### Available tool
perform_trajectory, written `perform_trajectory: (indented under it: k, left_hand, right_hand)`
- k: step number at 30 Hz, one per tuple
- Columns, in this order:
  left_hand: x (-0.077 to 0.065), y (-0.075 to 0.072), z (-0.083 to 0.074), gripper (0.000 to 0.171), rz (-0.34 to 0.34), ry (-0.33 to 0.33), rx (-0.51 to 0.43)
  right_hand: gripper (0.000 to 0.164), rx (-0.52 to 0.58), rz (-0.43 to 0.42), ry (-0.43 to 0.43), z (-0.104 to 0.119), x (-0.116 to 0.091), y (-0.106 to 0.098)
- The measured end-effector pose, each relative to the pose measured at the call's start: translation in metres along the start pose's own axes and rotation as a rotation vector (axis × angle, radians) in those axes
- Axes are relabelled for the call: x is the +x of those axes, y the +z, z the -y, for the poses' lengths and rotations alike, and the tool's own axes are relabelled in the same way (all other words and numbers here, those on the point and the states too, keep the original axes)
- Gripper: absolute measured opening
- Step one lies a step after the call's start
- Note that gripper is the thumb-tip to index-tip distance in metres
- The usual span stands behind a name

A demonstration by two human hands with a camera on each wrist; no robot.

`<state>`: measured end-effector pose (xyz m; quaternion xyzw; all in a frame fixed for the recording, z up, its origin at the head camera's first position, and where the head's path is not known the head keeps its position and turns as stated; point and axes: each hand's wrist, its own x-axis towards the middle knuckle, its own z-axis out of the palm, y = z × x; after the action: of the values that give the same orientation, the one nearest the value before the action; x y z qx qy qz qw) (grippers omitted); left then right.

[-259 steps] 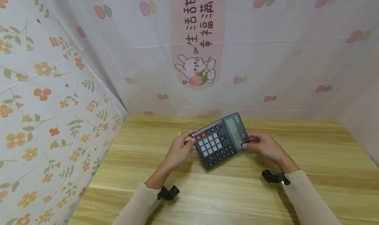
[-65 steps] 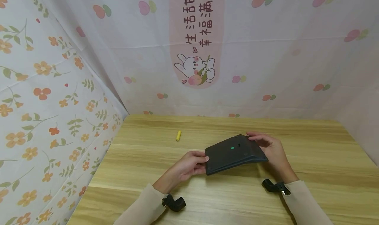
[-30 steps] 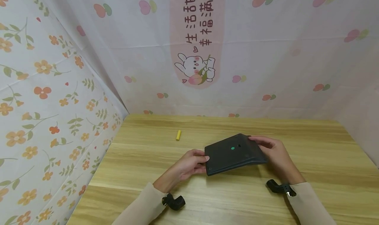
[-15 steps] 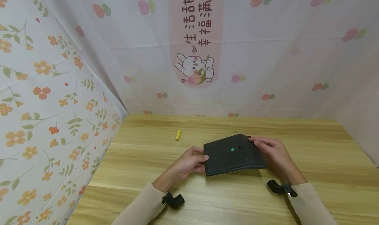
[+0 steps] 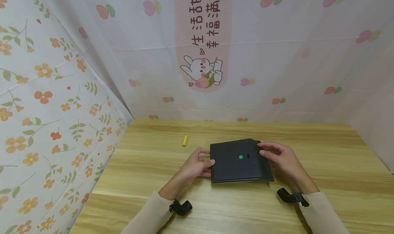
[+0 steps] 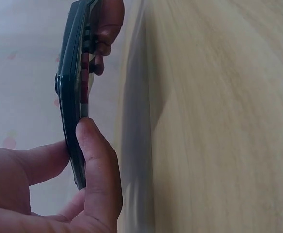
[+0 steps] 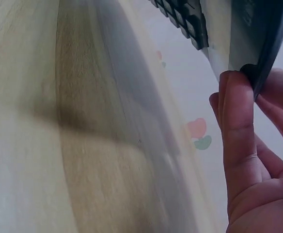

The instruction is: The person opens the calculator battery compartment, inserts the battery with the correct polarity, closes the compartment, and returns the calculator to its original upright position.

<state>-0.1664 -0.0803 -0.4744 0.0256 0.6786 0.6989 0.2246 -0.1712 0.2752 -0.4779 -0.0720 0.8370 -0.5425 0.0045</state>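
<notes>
A dark calculator (image 5: 231, 169) is held off the table with its back facing up, showing a green dot and a small slot near the middle. My left hand (image 5: 197, 167) pinches its left edge between thumb and fingers. At the opposite edge my right hand (image 5: 281, 158) grips the display end, thumb on one face and fingers on the other. The left wrist view has the calculator (image 6: 71, 97) edge-on, with keys towards the table. In the right wrist view, part of the display and several keys of the calculator (image 7: 253, 34) show beside my fingertips (image 7: 236, 92).
A small yellow cylinder (image 5: 185, 140), which looks like a battery, lies on the wooden table (image 5: 147, 179) beyond my left hand. A printed cloth (image 5: 261, 66) hangs behind the table, and a flowered cloth (image 5: 61, 124) stands at the left.
Earlier the calculator showed its keys; it has since been turned over. In the last second its back has tilted further into view, and its near right corner has dropped. The yellow cylinder stays put.
</notes>
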Motion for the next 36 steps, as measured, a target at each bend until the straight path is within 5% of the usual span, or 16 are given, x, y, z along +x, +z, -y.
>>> perform_trajectory:
  k: [15,36]
  left_hand:
    - [0.0012,-0.0013,0.0000,0.046,-0.080,0.057,0.071]
    - [0.0024,-0.0066,0.0037,0.048,-0.091,0.074,0.092]
  right_hand:
    - [0.048,0.025,0.049,0.013,0.0035,-0.0004,0.0029]
    - [0.045,0.037,0.065,-0.006,-0.0006,0.0011,0.0067]
